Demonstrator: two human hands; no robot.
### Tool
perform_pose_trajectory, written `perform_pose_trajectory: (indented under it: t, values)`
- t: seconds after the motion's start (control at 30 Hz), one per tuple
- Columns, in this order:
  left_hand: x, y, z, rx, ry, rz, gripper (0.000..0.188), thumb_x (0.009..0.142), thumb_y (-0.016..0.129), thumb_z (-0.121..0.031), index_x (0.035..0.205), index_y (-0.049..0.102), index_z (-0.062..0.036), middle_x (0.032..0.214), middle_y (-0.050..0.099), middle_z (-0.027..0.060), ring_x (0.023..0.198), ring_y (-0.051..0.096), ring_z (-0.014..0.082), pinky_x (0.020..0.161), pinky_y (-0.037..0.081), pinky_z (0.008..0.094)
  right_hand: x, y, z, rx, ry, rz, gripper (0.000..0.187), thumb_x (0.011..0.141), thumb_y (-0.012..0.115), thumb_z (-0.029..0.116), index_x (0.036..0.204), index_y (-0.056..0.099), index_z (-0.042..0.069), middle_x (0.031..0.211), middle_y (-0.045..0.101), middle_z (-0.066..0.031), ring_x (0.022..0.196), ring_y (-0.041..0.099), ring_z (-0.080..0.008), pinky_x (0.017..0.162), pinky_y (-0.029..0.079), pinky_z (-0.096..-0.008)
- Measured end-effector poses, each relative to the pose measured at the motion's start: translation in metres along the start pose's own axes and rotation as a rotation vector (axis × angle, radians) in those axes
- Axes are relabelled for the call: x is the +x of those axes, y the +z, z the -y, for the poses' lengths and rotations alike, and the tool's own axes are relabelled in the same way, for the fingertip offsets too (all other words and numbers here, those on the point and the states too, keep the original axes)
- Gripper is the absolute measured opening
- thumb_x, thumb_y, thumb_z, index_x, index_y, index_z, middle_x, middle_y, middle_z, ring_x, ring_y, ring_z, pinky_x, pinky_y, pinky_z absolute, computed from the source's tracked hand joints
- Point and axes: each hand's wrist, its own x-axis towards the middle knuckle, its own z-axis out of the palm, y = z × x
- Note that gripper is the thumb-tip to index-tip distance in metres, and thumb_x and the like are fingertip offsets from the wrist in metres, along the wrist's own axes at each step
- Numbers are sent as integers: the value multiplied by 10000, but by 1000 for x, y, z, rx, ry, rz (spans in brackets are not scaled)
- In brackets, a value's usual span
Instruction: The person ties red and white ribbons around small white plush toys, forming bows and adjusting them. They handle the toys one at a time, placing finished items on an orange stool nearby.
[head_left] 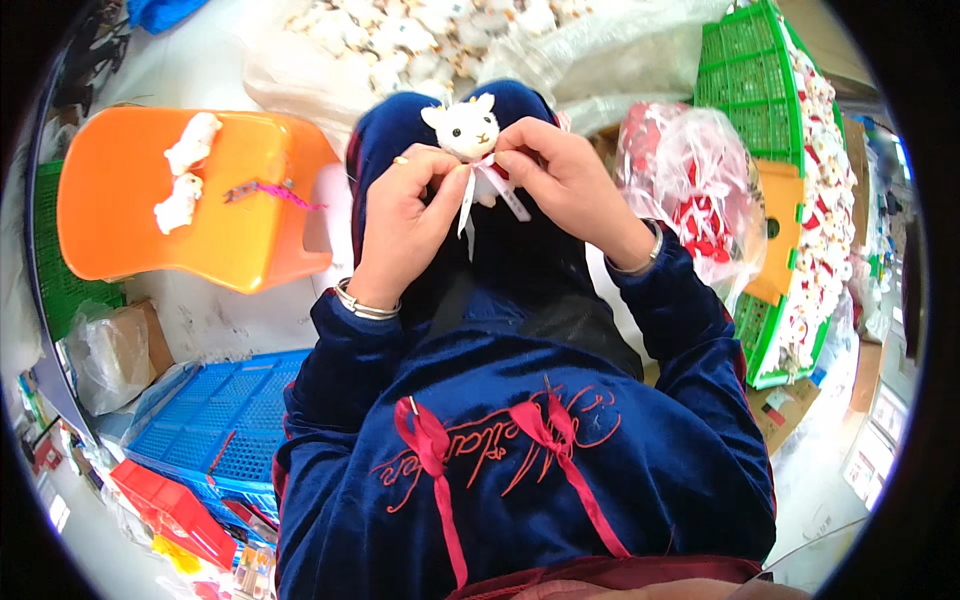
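A small white plush animal [470,124] with upright ears and dark eyes rests between my knees, facing up. Round its neck runs a pale ribbon [513,200], its two printed ends hanging down the front. My left hand [412,200] pinches the ribbon at the neck between thumb and forefinger. From the other side, my right hand [565,175] grips it close to the same spot. A bit of red shows beside the right fingertips. The knot itself is mostly hidden by the fingers.
On an orange stool [110,225] at left lie two white plush toys [178,202] and a pink-handled tool [280,193]. A bag of red ribboned pieces [700,215] sits right, near a green crate [745,90]. Ahead is a plush pile [420,45]; a blue crate [215,425] stands lower left.
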Motion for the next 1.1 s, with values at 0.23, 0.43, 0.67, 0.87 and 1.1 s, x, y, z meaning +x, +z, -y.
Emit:
perform_pose_trajectory:
  t: [0.23,0.43,0.67,0.87,1.1]
  values:
    - [24,-19,9,-64,-357,90,132,963,750,-153,953,713,-26,758,642,-42,611,530,14,547,408,185,27,3,5,-144,163,11,155,963,649,128,937,657,-24,801,683,-177,707,657,-223,664,516,-351]
    - [28,-24,1,-140,-459,218,137,974,728,-164,966,696,-31,758,658,-18,543,556,27,471,394,185,18,10,20,-211,281,14,160,956,657,124,943,660,-36,807,703,-174,691,687,-225,653,538,-356]
    - [4,-11,-3,-277,-523,93,152,1004,683,-163,1035,637,-21,826,684,21,564,629,53,451,408,174,-3,28,28,92,383,-91,90,1001,612,60,977,599,-26,809,674,-85,598,679,-128,533,516,-273]
    - [-3,-13,-4,-372,-586,98,174,1041,624,-172,1096,622,-6,914,716,59,713,735,118,529,505,187,-9,36,26,62,255,-110,68,1009,593,37,985,582,-26,838,674,-87,609,686,-133,535,522,-279]
    - [-7,-11,7,-493,-557,162,230,1016,665,-157,1157,631,21,978,736,100,828,756,161,712,586,226,-9,25,35,120,419,-46,127,1005,628,75,1053,603,-40,844,683,-79,527,620,-102,451,455,-257]
